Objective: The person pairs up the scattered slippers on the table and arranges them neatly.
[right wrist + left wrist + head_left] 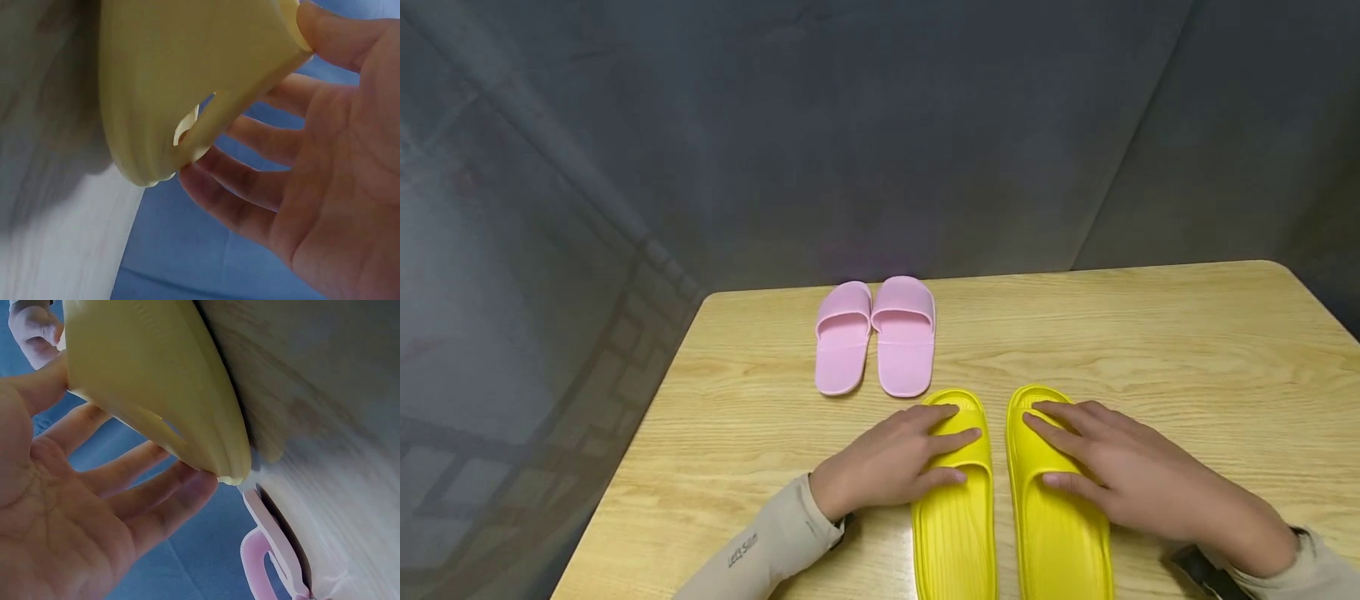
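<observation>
Yellow slippers (1011, 500) under both flat hands, seemingly side by side

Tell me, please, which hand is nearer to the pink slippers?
Left. The left hand rests on the left yellow slipper, just below the pink slippers; the right hand lies farther right.

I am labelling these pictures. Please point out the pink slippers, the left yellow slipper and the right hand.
pink slippers (904, 333), head view, strap of the right one.
left yellow slipper (953, 533), head view, bare insole.
right hand (1138, 479), head view, back of the hand.
</observation>
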`<state>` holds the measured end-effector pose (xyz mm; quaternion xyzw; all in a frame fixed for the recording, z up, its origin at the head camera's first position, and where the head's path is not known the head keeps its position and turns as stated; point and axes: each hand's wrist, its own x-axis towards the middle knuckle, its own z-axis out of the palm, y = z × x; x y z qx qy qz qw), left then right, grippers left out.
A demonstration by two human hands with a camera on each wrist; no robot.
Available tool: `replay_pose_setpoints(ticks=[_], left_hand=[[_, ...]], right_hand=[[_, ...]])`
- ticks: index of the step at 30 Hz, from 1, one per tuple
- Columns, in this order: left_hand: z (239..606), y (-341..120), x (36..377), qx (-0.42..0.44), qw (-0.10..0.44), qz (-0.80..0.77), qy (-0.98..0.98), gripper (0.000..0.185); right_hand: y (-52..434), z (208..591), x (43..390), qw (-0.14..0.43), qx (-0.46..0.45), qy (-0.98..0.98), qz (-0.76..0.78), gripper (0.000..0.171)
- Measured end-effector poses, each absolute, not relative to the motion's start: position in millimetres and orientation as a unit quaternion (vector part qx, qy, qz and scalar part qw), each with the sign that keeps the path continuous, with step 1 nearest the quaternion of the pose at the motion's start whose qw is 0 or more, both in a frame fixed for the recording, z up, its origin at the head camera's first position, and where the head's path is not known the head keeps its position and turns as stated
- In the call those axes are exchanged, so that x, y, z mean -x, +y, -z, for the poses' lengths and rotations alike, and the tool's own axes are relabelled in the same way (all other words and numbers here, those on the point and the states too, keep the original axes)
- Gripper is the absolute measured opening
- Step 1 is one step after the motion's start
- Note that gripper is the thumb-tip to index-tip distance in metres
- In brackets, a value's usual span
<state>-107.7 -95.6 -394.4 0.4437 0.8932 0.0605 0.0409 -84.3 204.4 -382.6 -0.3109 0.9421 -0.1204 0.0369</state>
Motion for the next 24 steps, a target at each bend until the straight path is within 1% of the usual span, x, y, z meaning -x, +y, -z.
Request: replay_pose_setpoints(ticks=[5,12,14,20,24], left_hand=[[394,-96,106,-0.442,0.041,-0.058,0.894,0.052],[394,-95,106,-0.449,0.041,-0.051,0.891,0.054],[394,-95,106,-0.449,0.039,-0.045,0.892,0.054],[395,-95,107,-0.436,0.03,-0.037,0.899,0.054],[396,-94,108,-0.421,0.052,-0.079,0.902,0.053]], right_hand=[[193,387,80,0.047,0.307,0.942,0.129,0.066],[187,393,75,0.041,0.302,0.943,0.135,0.066],[187,393,75,0.047,0.3,0.943,0.136,0.066],[194,391,77,0.073,0.298,0.938,0.159,0.06],[197,391,79,0.09,0.298,0.935,0.168,0.058]])
